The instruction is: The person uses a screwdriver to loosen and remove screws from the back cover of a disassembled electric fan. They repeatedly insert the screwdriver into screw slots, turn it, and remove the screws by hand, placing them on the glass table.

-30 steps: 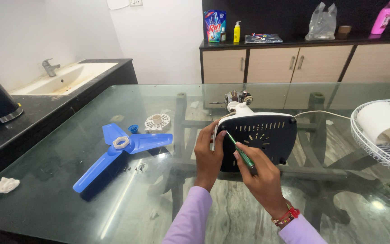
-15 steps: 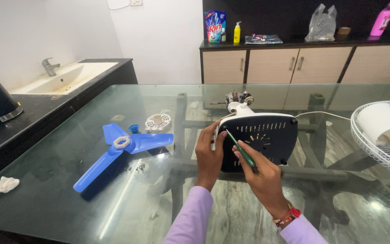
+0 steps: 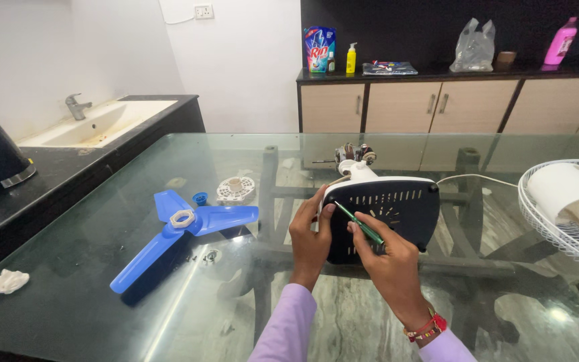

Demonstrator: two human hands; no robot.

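Between our hands, the stiff, bulky fan base (image 3: 397,214) stands tilted; our left hand (image 3: 309,234) grips its edge, our right hand (image 3: 387,258) pinches a light green screwdriver (image 3: 360,224).

Glossy glass table (image 3: 135,281); matt black plastic fan base (image 3: 397,214); smooth blue plastic blade (image 3: 175,231).

Glass table (image 3: 169,322), blue fan blade (image 3: 175,231), white grille disc (image 3: 235,190), dark fan base (image 3: 390,214), wire guard (image 3: 567,214), crumpled tissue (image 3: 6,281)
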